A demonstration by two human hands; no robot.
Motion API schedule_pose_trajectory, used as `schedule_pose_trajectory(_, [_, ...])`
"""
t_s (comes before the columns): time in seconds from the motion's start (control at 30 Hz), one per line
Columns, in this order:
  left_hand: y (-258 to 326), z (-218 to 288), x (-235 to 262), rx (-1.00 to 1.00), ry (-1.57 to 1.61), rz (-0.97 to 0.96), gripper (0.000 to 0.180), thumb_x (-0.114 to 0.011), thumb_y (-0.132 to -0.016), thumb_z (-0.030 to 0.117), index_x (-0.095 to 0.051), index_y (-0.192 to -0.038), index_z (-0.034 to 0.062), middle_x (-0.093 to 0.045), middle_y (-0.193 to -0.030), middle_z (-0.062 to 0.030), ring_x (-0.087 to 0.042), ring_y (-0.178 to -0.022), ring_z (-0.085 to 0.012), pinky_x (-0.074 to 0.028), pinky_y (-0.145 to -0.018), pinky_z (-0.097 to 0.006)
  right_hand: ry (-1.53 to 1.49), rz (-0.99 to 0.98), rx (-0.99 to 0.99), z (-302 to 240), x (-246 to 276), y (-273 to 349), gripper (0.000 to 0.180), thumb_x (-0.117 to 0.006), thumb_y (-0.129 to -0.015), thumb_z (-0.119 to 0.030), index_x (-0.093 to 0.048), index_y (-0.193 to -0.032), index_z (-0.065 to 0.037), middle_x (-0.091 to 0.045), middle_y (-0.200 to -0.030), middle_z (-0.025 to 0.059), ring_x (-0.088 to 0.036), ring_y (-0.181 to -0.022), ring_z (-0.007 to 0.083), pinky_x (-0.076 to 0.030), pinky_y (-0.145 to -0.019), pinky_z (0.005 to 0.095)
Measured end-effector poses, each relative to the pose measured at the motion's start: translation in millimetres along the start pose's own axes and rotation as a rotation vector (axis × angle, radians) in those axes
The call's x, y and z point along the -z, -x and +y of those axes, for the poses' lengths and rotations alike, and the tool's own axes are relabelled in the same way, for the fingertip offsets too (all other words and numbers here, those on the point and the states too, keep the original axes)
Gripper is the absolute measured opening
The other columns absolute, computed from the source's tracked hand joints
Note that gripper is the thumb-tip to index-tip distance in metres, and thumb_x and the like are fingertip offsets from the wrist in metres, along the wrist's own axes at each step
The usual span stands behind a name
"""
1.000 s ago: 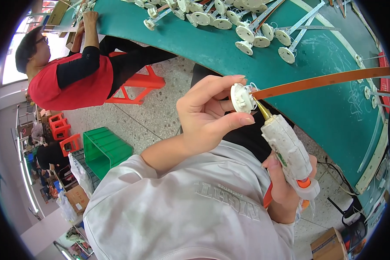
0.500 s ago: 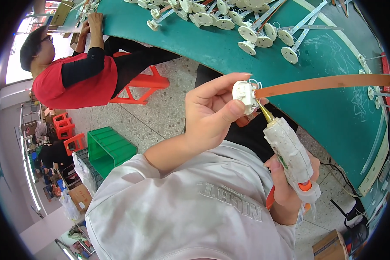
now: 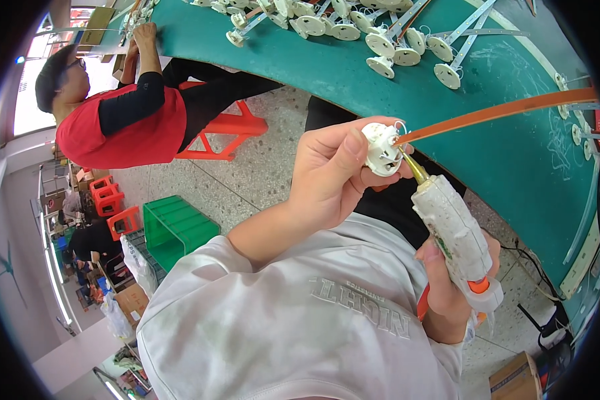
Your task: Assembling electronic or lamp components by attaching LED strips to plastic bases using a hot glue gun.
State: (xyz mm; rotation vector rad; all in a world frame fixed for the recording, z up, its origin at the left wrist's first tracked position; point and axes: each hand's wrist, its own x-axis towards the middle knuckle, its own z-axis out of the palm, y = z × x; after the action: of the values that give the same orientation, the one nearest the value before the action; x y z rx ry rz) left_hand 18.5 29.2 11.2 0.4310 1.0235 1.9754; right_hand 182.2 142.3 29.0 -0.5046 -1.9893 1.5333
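Observation:
My left hand [image 3: 333,170] pinches a round white plastic base [image 3: 379,148] by its rim, thumb on the near side. From that base a long flat orange-brown strip [image 3: 493,120] runs out to the right, and a thin white wire loops at its top. My right hand [image 3: 457,283] grips a whitish, worn hot glue gun [image 3: 450,217] with an orange part low on its body. Its brass-coloured nozzle [image 3: 417,167] points up and left, the tip at the spot where strip and base meet. Whether glue is coming out I cannot tell.
A green worktable [image 3: 353,87] spans the far side, with several white bases on strips [image 3: 343,30] heaped along it. To the left, a person in red [image 3: 123,127] sits on a red stool [image 3: 230,133] at the table. A green crate [image 3: 177,230] stands on the speckled floor.
My left hand has turned the base so more of its round inner face shows. The orange-brown strip now slants up more to the right. The glue gun stays at the joint.

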Motion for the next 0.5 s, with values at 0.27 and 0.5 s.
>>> schedule_pose_trajectory(0.27, [1,0,-1,0.011,-0.019,0.010,0.063,-0.048,-0.095,0.044,-0.045,-0.125,-0.0115,-0.058,-0.115,-0.0234,-0.063,-0.104,-0.0296,-0.060,-0.077,-0.032,0.102,-0.287,0.203,14,20,7,0.036,-0.059,-0.077,0.004,-0.046,-0.111,0.007,-0.056,-0.096,0.0162,-0.060,-0.061,0.0175,-0.048,-0.056,0.0288])
schedule_pose_trajectory(0.5, [3,0,-2,0.028,-0.034,0.010,0.064,-0.049,-0.094,0.045,-0.045,-0.125,-0.0107,-0.059,-0.109,-0.0260,-0.065,-0.097,-0.0256,-0.058,-0.076,-0.028,0.107,-0.174,0.231,13,13,9,0.036,-0.059,-0.075,0.004,-0.052,-0.109,0.007,-0.059,-0.092,0.0151,-0.060,-0.059,0.0167,-0.047,-0.053,0.0273])
